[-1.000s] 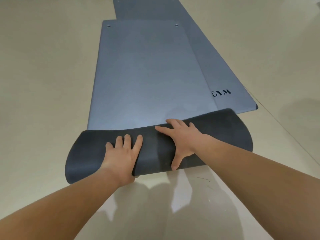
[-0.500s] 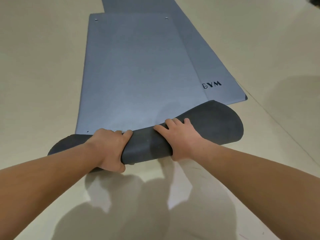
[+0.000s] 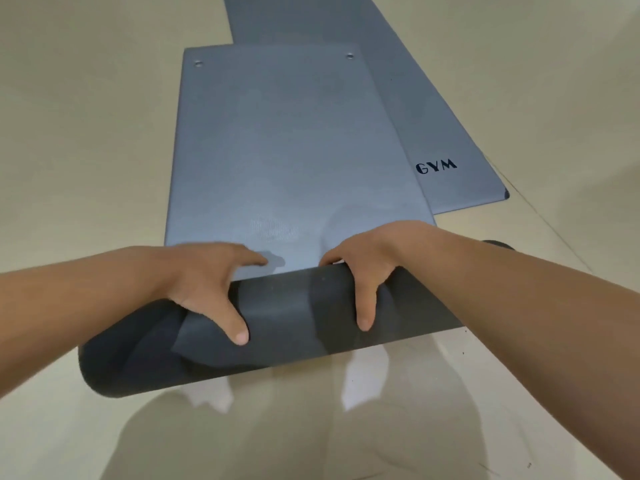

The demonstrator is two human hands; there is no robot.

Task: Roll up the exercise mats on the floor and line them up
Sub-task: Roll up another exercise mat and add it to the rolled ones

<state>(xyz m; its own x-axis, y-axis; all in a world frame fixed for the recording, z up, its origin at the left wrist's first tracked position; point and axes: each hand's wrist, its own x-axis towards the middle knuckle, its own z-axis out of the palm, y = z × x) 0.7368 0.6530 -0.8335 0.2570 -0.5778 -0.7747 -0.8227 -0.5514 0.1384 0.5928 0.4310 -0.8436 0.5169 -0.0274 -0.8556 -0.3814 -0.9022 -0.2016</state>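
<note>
A blue-grey exercise mat (image 3: 284, 147) lies flat on the floor, stretching away from me, with two eyelets at its far end. Its near end is turned over into a loose roll (image 3: 284, 317) that shows the dark underside. My left hand (image 3: 207, 289) grips the roll left of centre, thumb on the near side, fingers over the top onto the flat mat. My right hand (image 3: 363, 268) grips the roll right of centre the same way. A second flat mat (image 3: 446, 140) printed "GYM" lies partly under the first, to the right.
A pale beige floor (image 3: 86, 133) surrounds the mats on every side. A thin floor seam (image 3: 550, 223) runs diagonally at the right. My shadow falls on the floor just in front of the roll.
The folded-over near end has been curled into a thicker roll and pushed a little farther along the mat. Both hands shifted from pressing the flap to gripping around the roll.
</note>
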